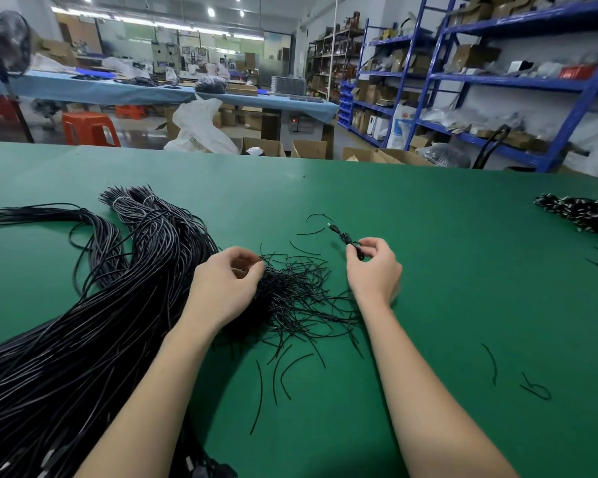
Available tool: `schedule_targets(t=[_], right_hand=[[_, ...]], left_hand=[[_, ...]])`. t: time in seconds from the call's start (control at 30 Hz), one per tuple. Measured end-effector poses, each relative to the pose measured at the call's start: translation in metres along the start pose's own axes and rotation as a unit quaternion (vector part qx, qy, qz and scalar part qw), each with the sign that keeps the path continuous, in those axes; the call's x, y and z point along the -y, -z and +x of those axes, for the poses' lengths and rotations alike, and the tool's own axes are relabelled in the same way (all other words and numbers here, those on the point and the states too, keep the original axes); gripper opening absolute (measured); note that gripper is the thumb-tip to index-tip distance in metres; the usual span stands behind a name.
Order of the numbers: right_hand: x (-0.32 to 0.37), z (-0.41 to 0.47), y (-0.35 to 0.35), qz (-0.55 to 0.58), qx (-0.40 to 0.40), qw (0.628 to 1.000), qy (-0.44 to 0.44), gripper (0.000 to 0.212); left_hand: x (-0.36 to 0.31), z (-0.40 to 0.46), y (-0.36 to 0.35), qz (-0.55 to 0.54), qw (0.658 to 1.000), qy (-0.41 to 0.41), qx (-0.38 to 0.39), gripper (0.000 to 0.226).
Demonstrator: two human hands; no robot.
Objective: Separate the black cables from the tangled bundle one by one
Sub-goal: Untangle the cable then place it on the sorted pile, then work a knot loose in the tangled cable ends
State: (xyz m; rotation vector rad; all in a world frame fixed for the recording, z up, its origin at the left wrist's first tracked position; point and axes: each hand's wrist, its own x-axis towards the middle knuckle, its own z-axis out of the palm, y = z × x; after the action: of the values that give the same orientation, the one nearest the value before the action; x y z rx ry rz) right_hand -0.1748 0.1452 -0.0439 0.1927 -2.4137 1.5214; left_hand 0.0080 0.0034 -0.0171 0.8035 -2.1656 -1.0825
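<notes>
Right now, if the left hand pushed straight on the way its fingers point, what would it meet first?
The left hand points right, into the tangled bundle of thin black strands, which its fingertips seem already to touch. The right hand lies beyond, though depth is unclear.

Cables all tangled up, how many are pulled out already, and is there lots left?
Done: few stray thin cables lie apart on the green table. In hand: the right hand pinches one small black cable piece, while the left hand rests on the tangled bundle. Left: most of that bundle, still knotted.
</notes>
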Motion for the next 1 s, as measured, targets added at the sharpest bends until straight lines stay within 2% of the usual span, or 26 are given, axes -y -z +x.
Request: schedule_targets(t=[0.07, 0.17, 0.23, 0.43, 0.67, 0.8, 1.0], right_hand=[[-0.007, 0.017, 0.001, -0.018, -0.020, 1.000, -0.015, 0.016], [-0.025, 0.033, -0.002, -0.126, 0.036, 0.991, -0.028, 0.035], [-0.032, 0.037, -0.005, -0.168, 0.057, 0.984, -0.019, 0.039], [-0.033, 0.035, -0.006, -0.178, 0.052, 0.983, -0.012, 0.038], [-0.026, 0.033, -0.002, -0.196, 0.077, 0.978, -0.008, 0.050], [-0.006, 0.025, 0.000, -0.159, 0.076, 0.984, 0.020, 0.054], [0.037, -0.009, -0.012, -0.053, 0.119, 0.987, 0.097, 0.034]], left_hand=[[0.000, -0.001, -0.001, 0.012, 1.000, -0.009, 0.008, 0.008], [-0.001, -0.001, -0.003, 0.024, 0.999, -0.017, 0.017, 0.008], [-0.001, -0.001, -0.004, 0.025, 0.999, -0.019, 0.020, 0.008], [-0.003, -0.003, -0.004, 0.032, 0.999, -0.029, 0.026, 0.007], [-0.003, -0.004, -0.003, 0.032, 0.998, -0.027, 0.036, 0.007], [-0.004, -0.004, -0.003, 0.033, 0.999, -0.020, 0.037, 0.007], [-0.004, -0.004, -0.003, 0.040, 0.998, -0.021, 0.041, 0.008]])
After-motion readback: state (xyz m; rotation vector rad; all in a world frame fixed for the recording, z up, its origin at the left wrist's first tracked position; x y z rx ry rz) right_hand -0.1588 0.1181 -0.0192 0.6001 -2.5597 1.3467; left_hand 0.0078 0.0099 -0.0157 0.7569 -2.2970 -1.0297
